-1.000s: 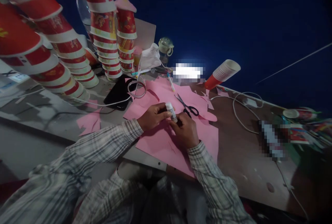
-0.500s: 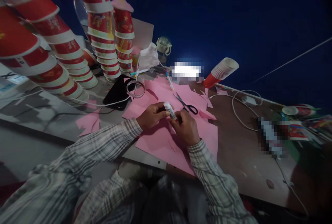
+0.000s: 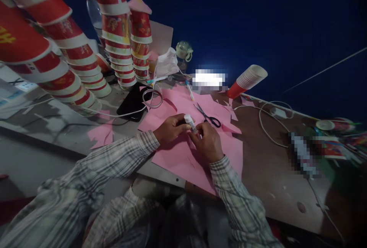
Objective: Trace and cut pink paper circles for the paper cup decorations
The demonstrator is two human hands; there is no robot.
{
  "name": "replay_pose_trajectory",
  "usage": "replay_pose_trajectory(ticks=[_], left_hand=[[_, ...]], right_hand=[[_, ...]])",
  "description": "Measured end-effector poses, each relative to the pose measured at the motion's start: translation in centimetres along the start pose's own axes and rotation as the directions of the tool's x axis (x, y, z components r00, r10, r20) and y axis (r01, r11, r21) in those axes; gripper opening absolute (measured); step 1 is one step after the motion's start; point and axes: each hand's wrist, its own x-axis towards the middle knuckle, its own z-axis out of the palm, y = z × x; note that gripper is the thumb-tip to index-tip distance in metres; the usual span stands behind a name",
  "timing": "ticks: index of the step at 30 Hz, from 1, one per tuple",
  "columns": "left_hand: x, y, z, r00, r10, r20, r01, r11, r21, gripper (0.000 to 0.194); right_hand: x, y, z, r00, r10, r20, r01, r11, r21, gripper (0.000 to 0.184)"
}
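Observation:
Between my two hands is a small white tube that looks like a glue stick, tilted above pink paper. My left hand pinches it from the left with thumb and fingers. On its lower end are the fingertips of my right hand, closed around it. Just beyond my right hand lies a pair of scissors with black handles, on the paper. Farther back a white and blue marker rests on the pink sheets.
Tall towers of red and white paper cups stand at the left. A black phone lies under a looped white cable. A leaning cup stack is at the back right, and a lidded bottle at the back.
The whole scene has shifted slightly to the right in view. Both hands keep their hold on the tube, with little other movement visible.

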Motion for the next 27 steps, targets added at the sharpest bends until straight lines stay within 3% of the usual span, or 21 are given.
replay_pose_trajectory(ticks=[6,8,11,13,18,20,25,27], left_hand=[[0.0,0.4,-0.1,1.000,0.005,-0.004,-0.005,1.000,0.019,0.025],[-0.1,0.3,-0.1,1.000,-0.003,0.002,0.003,0.999,0.035,0.024],[-0.2,0.2,0.1,1.000,-0.006,0.019,0.005,0.999,0.035,0.022],[-0.2,0.3,0.2,1.000,0.011,0.017,-0.011,0.999,0.033,0.020],[-0.2,0.6,0.1,0.999,0.028,0.017,-0.029,0.998,0.058,0.018],[-0.3,0.5,0.1,0.999,0.029,0.020,-0.030,0.996,0.084,0.020],[-0.3,0.3,0.3,1.000,0.022,0.007,-0.022,0.994,0.108,0.020],[-0.3,0.4,0.3,1.000,0.020,-0.004,-0.019,0.996,0.091,0.019]], right_hand=[[0.4,0.0,-1.1,0.973,-0.127,0.193,0.079,0.969,0.236,0.018],[0.3,0.1,-0.8,0.980,-0.095,0.173,0.069,0.987,0.147,0.015],[0.1,0.1,0.1,0.996,-0.082,0.028,0.085,0.992,-0.098,0.020],[0.0,0.0,0.2,0.994,-0.106,-0.027,0.100,0.982,-0.159,0.023],[0.5,0.1,-1.0,0.974,-0.170,0.153,0.148,0.978,0.146,0.021],[0.5,0.2,-1.0,0.968,-0.164,0.190,0.131,0.976,0.175,0.018],[0.2,0.3,0.2,0.994,-0.106,-0.036,0.100,0.987,-0.124,0.026],[0.2,0.2,0.1,0.991,-0.121,-0.051,0.114,0.985,-0.129,0.028]])
